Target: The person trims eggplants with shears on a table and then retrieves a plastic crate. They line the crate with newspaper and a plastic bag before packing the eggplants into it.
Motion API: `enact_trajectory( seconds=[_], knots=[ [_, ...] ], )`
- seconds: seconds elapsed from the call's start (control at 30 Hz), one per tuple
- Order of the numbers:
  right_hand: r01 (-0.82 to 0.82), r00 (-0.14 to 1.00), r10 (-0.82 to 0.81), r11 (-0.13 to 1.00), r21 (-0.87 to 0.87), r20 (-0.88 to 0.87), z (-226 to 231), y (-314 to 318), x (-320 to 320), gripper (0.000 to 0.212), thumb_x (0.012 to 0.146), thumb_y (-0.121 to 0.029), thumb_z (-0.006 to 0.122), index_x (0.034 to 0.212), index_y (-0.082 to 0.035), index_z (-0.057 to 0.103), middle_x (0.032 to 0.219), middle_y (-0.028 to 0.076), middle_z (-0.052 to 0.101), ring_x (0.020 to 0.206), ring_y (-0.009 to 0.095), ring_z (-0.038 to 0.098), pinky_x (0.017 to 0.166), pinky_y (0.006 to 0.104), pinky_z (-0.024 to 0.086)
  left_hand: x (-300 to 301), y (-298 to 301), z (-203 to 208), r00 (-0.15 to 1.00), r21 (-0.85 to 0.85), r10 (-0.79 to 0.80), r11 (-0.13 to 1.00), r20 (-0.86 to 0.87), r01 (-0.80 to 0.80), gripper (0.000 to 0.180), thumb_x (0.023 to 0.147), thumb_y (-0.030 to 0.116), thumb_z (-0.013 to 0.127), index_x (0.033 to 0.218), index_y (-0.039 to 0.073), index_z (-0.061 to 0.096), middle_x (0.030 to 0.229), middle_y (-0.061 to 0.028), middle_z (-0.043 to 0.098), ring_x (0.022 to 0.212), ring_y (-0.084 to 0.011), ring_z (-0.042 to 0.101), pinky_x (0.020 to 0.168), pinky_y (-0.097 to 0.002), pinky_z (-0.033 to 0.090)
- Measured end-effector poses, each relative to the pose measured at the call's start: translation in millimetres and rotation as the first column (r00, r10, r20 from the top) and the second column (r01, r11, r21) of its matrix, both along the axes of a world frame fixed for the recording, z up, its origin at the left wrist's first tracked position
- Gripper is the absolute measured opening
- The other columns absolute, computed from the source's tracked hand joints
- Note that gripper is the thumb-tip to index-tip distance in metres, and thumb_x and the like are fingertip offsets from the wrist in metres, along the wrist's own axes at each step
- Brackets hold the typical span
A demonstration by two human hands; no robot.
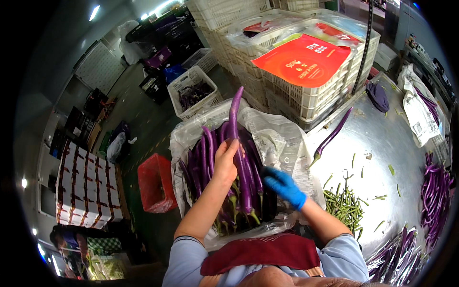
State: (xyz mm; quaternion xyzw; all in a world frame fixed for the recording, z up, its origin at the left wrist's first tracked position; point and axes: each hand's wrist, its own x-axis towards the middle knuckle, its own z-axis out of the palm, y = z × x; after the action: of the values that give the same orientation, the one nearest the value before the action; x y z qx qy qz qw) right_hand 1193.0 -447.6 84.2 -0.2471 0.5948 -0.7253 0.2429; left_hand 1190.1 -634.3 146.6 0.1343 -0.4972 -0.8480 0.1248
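Observation:
A long purple eggplant (pixel 234 115) stands nearly upright in my left hand (pixel 226 162), whose bare fingers are wrapped round its middle. Under it, more long eggplants (pixel 203 158) with green stems lie lengthwise in a crate lined with a clear and white plastic bag (pixel 282 126). My right hand (pixel 285 185), in a blue glove, reaches to the crate's right side with its fingers stretched out beside the eggplants. Dark shadow hides its fingertips, and no held thing shows there. A single eggplant (pixel 333 135) lies on the metal table to the right.
Cut green stems (pixel 345 205) lie piled on the metal table (pixel 382 177). Purple eggplants (pixel 436 196) and bagged ones (pixel 397 258) line its right side. Stacked white crates (pixel 306 107) with a red sheet (pixel 306 60) stand ahead. A red bin (pixel 155 184) sits left on the floor.

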Motion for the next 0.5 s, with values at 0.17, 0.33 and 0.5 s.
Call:
enact_trajectory(
  seconds=[0.17, 0.33, 0.5],
  knots=[
    [-0.251, 0.833, 0.327, 0.942, -0.221, 0.446, 28.9, -13.5, 32.4, 0.033, 0.081, -0.018, 0.051, 0.109, -0.004, 0.040, 0.073, 0.004, 0.053, 0.058, 0.010, 0.051, 0.051, 0.0203, 0.041, -6.8, 18.6, 21.7, 0.998, -0.027, -0.016, 1.000, -0.054, 0.015, 0.022, 0.076, 0.008, 0.055, 0.097, 0.003, 0.048, 0.078, -0.0041, 0.053, 0.067, -0.0134, 0.052, 0.062, -0.0248, 0.043],
    [-0.327, 0.745, 0.440, 0.896, -0.300, 0.502, 29.2, 7.9, 29.1, 0.029, 0.080, -0.013, 0.051, 0.107, -0.008, 0.041, 0.065, 0.002, 0.049, 0.050, 0.007, 0.046, 0.045, 0.0185, 0.037, -6.3, 6.9, 36.8, 0.986, -0.345, -0.050, 0.939, -0.160, -0.009, 0.039, 0.073, 0.002, 0.055, 0.109, 0.001, 0.042, 0.085, -0.0033, 0.052, 0.073, -0.0120, 0.052, 0.070, -0.0245, 0.042],
    [-0.410, 0.711, 0.502, 0.865, -0.290, 0.493, 4.2, 21.3, 38.1, 0.034, 0.080, -0.012, 0.051, 0.112, -0.007, 0.041, 0.071, 0.001, 0.049, 0.056, 0.008, 0.046, 0.050, 0.0186, 0.038, 3.1, 0.5, 46.4, 0.989, -0.453, -0.042, 0.891, -0.142, -0.027, 0.045, 0.073, 0.002, 0.055, 0.114, -0.002, 0.037, 0.086, -0.0066, 0.051, 0.074, -0.0127, 0.051, 0.072, -0.0240, 0.041]
  ],
)
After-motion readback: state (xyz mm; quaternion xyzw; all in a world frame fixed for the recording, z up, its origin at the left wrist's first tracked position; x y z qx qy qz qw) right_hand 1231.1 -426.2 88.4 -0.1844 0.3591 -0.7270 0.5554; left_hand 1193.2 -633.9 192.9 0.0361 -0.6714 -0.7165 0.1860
